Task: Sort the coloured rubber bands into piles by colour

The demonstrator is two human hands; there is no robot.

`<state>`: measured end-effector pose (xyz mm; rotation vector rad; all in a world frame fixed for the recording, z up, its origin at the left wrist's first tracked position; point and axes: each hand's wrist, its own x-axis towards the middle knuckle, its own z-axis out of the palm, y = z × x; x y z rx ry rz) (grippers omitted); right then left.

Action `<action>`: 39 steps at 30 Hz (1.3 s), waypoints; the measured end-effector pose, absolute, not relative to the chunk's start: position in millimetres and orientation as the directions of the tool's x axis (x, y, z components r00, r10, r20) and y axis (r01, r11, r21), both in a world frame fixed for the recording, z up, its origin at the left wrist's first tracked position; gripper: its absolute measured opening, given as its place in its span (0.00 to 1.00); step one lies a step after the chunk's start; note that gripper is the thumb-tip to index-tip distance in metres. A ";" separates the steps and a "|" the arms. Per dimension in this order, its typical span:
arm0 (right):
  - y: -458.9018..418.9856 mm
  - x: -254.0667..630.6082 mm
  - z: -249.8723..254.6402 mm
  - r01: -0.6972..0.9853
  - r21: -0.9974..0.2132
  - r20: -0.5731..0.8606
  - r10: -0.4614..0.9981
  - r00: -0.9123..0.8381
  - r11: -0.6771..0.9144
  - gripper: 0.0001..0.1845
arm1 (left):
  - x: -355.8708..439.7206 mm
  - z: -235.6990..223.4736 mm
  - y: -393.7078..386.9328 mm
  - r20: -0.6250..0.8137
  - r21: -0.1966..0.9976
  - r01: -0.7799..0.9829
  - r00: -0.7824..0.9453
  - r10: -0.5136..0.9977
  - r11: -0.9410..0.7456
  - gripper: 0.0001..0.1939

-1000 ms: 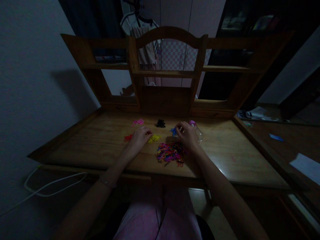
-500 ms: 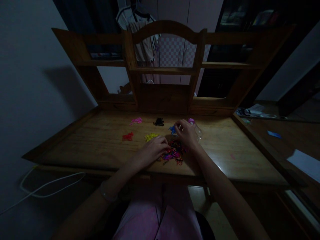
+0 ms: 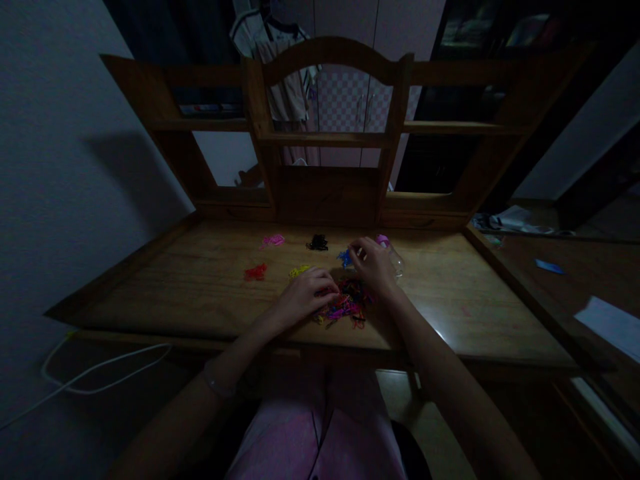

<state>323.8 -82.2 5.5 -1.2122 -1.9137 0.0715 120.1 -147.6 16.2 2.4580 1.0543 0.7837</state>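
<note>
Reaching with left hand [image 3: 306, 293] to nine o'clock side of mixed pile [image 3: 350, 305], with right hand [image 3: 373, 264] beside blue pile [image 3: 343, 259]; for both, cannot tell open or closed.

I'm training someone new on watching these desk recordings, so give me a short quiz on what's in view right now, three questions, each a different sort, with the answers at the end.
1. Multiple choice: what colour is the heap at the fingers of the left hand?
A) all black
B) all pink
C) several colours mixed

2. True or false: on the desk, the red pile lies nearer the person than the pink pile.

3. Fill in the blank: the right hand has its fingertips right by the small ____ pile.

Key: 1. C; 2. true; 3. blue
</note>
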 end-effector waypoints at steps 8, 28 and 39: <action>-81.3 324.0 5.3 0.710 -0.458 0.622 0.763 -0.174 0.535 0.07 | 120.0 11.2 -139.6 0.340 0.772 0.429 0.343 0.875 -0.469 0.10; -87.7 318.6 16.9 0.285 -0.852 0.277 0.840 -0.466 0.439 0.16 | 120.5 -4.2 -130.6 0.220 0.915 0.304 0.177 0.959 -0.266 0.14; -90.3 313.4 13.4 0.191 -0.926 0.163 0.803 -0.574 0.325 0.14 | 123.0 -3.1 -127.8 0.299 0.908 0.287 0.067 0.952 -0.306 0.13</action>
